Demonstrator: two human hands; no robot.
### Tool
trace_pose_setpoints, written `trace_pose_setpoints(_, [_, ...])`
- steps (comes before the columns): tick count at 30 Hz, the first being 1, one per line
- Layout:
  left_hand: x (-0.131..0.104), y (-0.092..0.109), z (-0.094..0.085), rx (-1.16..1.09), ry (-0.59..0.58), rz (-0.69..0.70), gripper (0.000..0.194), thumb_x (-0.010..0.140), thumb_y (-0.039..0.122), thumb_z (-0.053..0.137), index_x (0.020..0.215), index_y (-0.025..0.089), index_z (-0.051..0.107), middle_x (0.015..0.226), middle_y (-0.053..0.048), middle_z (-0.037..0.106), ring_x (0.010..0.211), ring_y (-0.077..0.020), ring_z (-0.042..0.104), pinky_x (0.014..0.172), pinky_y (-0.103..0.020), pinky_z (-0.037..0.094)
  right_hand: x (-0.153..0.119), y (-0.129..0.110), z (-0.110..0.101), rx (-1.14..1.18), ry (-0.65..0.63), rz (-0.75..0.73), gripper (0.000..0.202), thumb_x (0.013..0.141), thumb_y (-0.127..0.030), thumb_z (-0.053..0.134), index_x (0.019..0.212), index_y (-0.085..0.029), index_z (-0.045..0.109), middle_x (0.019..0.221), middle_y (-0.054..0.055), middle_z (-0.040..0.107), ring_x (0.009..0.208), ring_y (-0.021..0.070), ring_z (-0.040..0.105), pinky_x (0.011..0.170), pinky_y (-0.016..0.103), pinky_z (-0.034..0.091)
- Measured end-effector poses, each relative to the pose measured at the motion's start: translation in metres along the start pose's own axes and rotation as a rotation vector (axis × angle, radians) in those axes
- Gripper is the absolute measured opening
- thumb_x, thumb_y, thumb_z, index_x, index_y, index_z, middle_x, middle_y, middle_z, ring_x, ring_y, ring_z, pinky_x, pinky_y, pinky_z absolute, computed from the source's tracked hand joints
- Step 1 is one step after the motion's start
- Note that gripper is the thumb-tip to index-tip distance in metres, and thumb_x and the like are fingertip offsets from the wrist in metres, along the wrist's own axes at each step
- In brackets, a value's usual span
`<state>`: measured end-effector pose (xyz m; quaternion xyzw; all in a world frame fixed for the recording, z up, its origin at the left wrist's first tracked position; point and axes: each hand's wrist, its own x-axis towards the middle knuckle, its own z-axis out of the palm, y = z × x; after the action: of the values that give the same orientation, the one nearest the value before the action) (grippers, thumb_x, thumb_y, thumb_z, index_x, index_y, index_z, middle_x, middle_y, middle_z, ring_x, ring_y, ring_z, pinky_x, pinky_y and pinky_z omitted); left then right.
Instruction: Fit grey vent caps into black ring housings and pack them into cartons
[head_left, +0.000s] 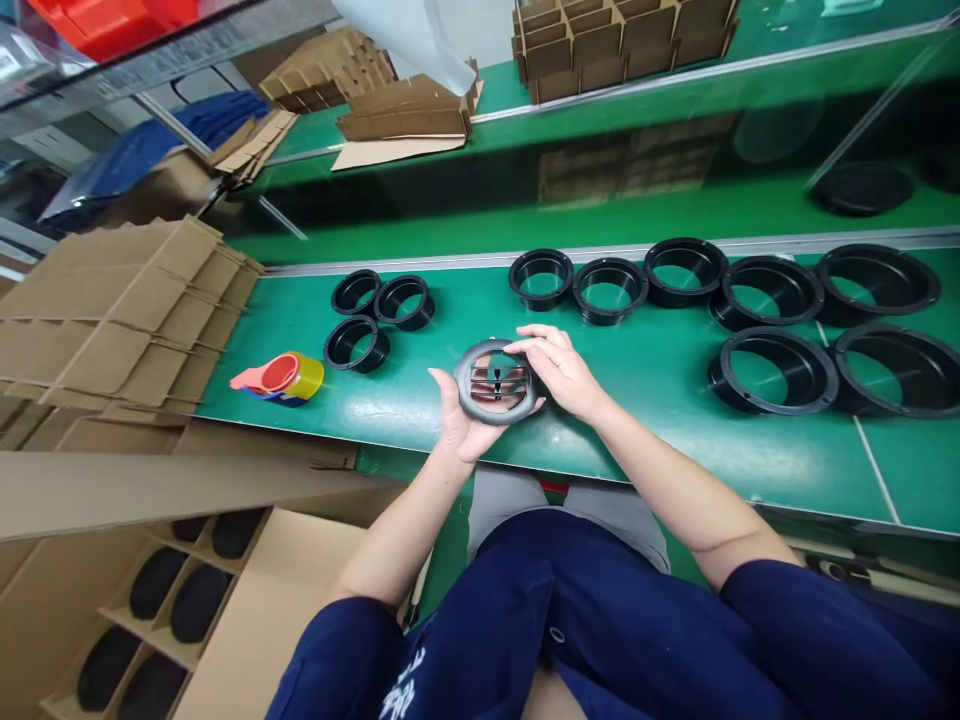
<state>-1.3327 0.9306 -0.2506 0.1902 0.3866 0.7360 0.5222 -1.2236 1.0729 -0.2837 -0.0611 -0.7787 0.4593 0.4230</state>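
Observation:
A round grey vent piece [471, 402] with dark slats across its opening is held above the front part of the green table. My left hand [459, 425] cradles it from below, with the thumb up along its left side. The fingers of my right hand [559, 372] rest on its upper right rim. Three black rings [352, 345] stand grouped to the left of my hands. Several more black rings [609, 290] sit to the right, some larger.
A red and yellow cup-like item [301, 378] lies at the table's left. Cardboard dividers [127, 310] are stacked beyond it. An open carton [300, 600] with round black pieces in compartments is at lower left. A shelf [502, 92] at the back holds cardboard grids.

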Motion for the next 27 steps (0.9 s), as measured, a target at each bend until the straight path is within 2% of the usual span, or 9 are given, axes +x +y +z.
trace_pose_setpoints(3, [0.005, 0.003, 0.0, -0.02, -0.009, -0.02, 0.098, 0.08, 0.093, 0.039, 0.146, 0.021, 0.052, 0.136, -0.019, 0.062, 0.135, -0.0426, 0.053, 0.102, -0.064, 0.05, 0.001, -0.001, -0.003, -0.006, 0.045, 0.026, 0.065, 0.108, -0.065, 0.025, 0.127, -0.026, 0.074, 0.137, 0.01, 0.058, 0.134, 0.0261, 0.048, 0.12, 0.049, 0.035])
trace_pose_setpoints(6, [0.01, 0.007, -0.003, -0.064, -0.013, 0.002, 0.092, 0.087, 0.09, 0.029, 0.136, 0.019, 0.061, 0.136, -0.016, 0.064, 0.137, -0.038, 0.053, 0.107, -0.06, 0.049, -0.002, 0.002, 0.005, -0.127, -0.017, -0.04, 0.066, 0.108, -0.065, 0.024, 0.137, -0.026, 0.068, 0.149, 0.01, 0.05, 0.142, 0.0291, 0.04, 0.122, 0.053, 0.034])
trace_pose_setpoints(10, [0.012, 0.008, -0.007, -0.109, 0.077, 0.019, 0.079, 0.096, 0.081, 0.026, 0.116, 0.018, 0.071, 0.128, -0.01, 0.072, 0.14, -0.0299, 0.053, 0.115, -0.047, 0.046, -0.012, 0.005, 0.022, -0.367, -0.182, -0.212, 0.059, 0.101, -0.061, 0.054, 0.143, -0.021, 0.063, 0.162, 0.015, 0.037, 0.151, 0.0393, 0.024, 0.124, 0.063, 0.026])
trace_pose_setpoints(12, [0.012, 0.005, -0.009, -0.101, 0.07, -0.049, 0.082, 0.096, 0.081, 0.028, 0.118, 0.016, 0.072, 0.128, -0.013, 0.072, 0.138, -0.0313, 0.054, 0.117, -0.047, 0.044, -0.016, 0.008, 0.026, -0.404, -0.22, -0.164, 0.066, 0.097, -0.057, 0.063, 0.152, -0.022, 0.053, 0.168, 0.017, 0.025, 0.153, 0.0419, 0.019, 0.123, 0.066, 0.026])
trace_pose_setpoints(15, [0.01, -0.002, -0.012, -0.046, 0.015, -0.122, 0.083, 0.095, 0.08, 0.033, 0.128, 0.013, 0.069, 0.129, -0.017, 0.07, 0.137, -0.0324, 0.056, 0.122, -0.049, 0.038, -0.019, 0.01, 0.026, -0.366, -0.298, -0.021, 0.094, 0.087, -0.058, 0.073, 0.165, -0.029, 0.028, 0.172, 0.016, 0.009, 0.156, 0.0419, 0.015, 0.121, 0.067, 0.031])
trace_pose_setpoints(17, [0.007, -0.005, -0.015, 0.011, -0.017, -0.128, 0.079, 0.097, 0.077, 0.034, 0.13, 0.014, 0.068, 0.128, -0.016, 0.071, 0.137, -0.0313, 0.056, 0.125, -0.047, 0.034, -0.021, 0.006, 0.025, -0.335, -0.337, 0.019, 0.108, 0.082, -0.056, 0.077, 0.167, -0.032, 0.015, 0.171, 0.015, 0.01, 0.156, 0.0402, 0.018, 0.12, 0.065, 0.034])
trace_pose_setpoints(21, [-0.007, -0.001, -0.024, 0.112, -0.05, -0.129, 0.075, 0.097, 0.076, 0.033, 0.131, 0.019, 0.068, 0.13, -0.014, 0.07, 0.14, -0.0299, 0.053, 0.125, -0.044, 0.032, -0.028, -0.004, 0.03, -0.307, -0.345, -0.019, 0.113, 0.079, -0.05, 0.078, 0.167, -0.035, 0.008, 0.167, 0.013, 0.021, 0.153, 0.0372, 0.027, 0.119, 0.059, 0.04])
trace_pose_setpoints(23, [-0.014, 0.007, -0.029, 0.132, -0.048, -0.114, 0.078, 0.095, 0.079, 0.034, 0.133, 0.019, 0.067, 0.134, -0.015, 0.068, 0.14, -0.0304, 0.053, 0.124, -0.044, 0.034, -0.029, -0.005, 0.034, -0.298, -0.302, -0.074, 0.11, 0.08, -0.048, 0.076, 0.167, -0.032, 0.011, 0.166, 0.013, 0.024, 0.151, 0.0374, 0.031, 0.119, 0.058, 0.041])
trace_pose_setpoints(27, [-0.02, 0.021, -0.03, 0.159, 0.021, -0.104, 0.072, 0.093, 0.078, 0.045, 0.138, 0.023, 0.062, 0.141, -0.013, 0.064, 0.137, -0.0312, 0.055, 0.119, -0.046, 0.04, -0.028, 0.004, 0.038, -0.3, -0.166, -0.135, 0.091, 0.094, -0.049, 0.061, 0.167, -0.028, 0.011, 0.158, 0.015, 0.039, 0.145, 0.0344, 0.042, 0.118, 0.057, 0.043])
